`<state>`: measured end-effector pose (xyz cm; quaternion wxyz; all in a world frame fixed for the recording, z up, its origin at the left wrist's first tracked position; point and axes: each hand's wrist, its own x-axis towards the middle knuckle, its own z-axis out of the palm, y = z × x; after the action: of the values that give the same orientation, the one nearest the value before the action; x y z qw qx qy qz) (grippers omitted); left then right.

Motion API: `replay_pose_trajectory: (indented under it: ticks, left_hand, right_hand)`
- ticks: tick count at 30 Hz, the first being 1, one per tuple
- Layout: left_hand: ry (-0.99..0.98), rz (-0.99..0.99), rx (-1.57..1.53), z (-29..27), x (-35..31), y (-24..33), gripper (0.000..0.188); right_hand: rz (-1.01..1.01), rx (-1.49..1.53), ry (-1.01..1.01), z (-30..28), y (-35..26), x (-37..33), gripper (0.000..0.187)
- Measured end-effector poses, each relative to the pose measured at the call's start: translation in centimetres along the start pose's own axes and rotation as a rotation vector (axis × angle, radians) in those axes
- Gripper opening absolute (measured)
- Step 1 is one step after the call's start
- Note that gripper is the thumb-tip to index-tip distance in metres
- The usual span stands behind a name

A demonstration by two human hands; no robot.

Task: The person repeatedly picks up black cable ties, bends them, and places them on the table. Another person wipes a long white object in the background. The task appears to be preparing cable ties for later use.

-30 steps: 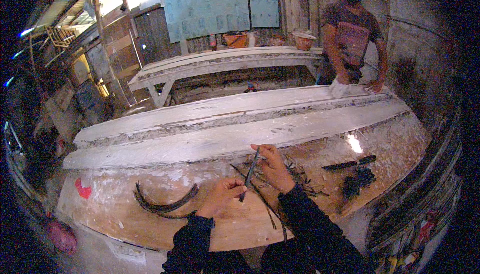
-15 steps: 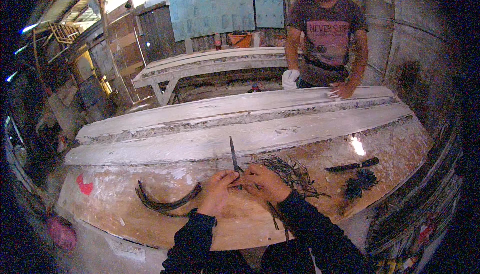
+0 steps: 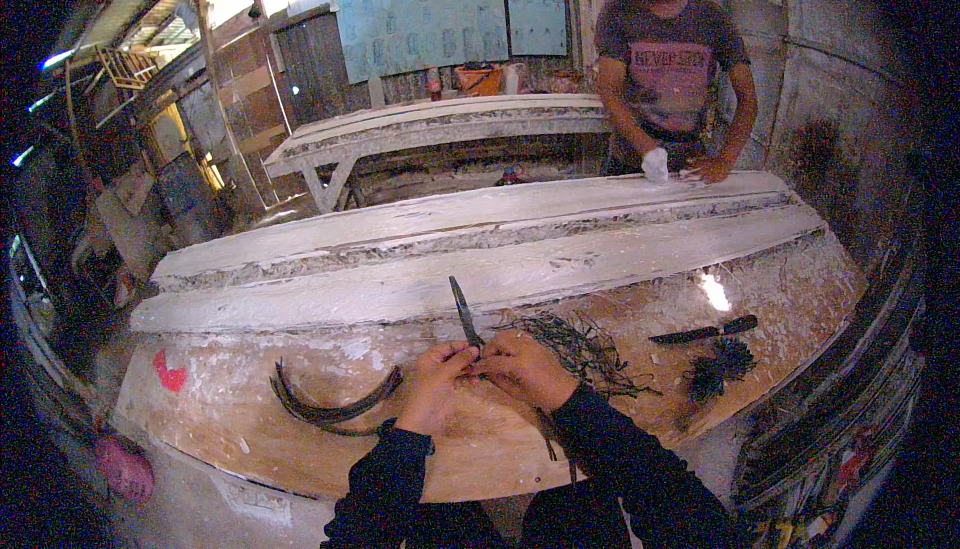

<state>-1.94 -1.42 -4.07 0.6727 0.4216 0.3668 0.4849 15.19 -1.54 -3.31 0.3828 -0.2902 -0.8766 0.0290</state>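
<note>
Over the wooden tabletop my left hand [image 3: 439,387] and my right hand [image 3: 528,367] meet, fingertips pinched together on a thin dark strip [image 3: 463,311]. One flat end of the strip points up and away from my fingers; its material is not plain. More dark strip ends [image 3: 549,439] hang below my right hand. Left of my hands lies a curved bundle of dark strips [image 3: 330,411]. A loose tangle of thin dark strips [image 3: 585,349] spreads just beyond my right hand.
Farther right are a dark-handled knife [image 3: 705,330] and a bunched dark clump [image 3: 720,369]. A red scrap [image 3: 170,371] lies at left. Long whitish boards [image 3: 480,224] run along the table's far side. Across them stands a masked co-worker [image 3: 670,59], one hand holding a white cloth [image 3: 655,164].
The upright end of the strip has tilted slightly left; my hands stay nearly in place. The co-worker has shifted right and brought the white cloth onto the boards, beside the other hand.
</note>
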Motion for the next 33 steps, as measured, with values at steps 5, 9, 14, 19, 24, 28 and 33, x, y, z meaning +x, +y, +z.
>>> replay_pose_trajectory:
  ticks: [5, 9, 14, 19, 24, 28, 33]
  left_hand:
    - [0.004, -0.002, -0.024, 0.1, -0.2, 0.2, 0.012]
    - [-0.031, -0.006, -0.049, 0.0, -0.1, 0.1, 0.013]
    - [-0.042, 0.027, -0.067, -0.4, 0.1, -0.3, 0.013]
    - [-0.035, 0.064, -0.12, -0.4, -0.1, -0.5, 0.013]
    - [-0.023, 0.024, -0.119, -0.3, -0.2, -0.1, 0.013]
    - [-0.156, 0.005, -0.109, -0.2, -0.1, 0.3, 0.012]
    - [-0.125, 0.0, -0.111, -0.2, -0.2, 0.2, 0.012]
  right_hand:
    - [0.005, 0.054, -0.002, -0.3, -0.4, 0.4, 0.021]
    - [0.049, 0.009, 0.034, -0.4, -0.6, 0.3, 0.018]
    - [0.155, 0.038, 0.045, -0.8, -1.3, 0.1, 0.013]
    - [0.378, 0.184, 0.187, -0.1, -1.5, 0.0, 0.007]
    - [0.588, 0.519, 0.193, 0.9, -0.2, -0.5, 0.017]
    - [0.687, 0.763, 0.238, 1.4, 0.4, -0.6, 0.02]
    - [0.663, 0.903, 0.224, 0.7, 0.1, -0.3, 0.019]
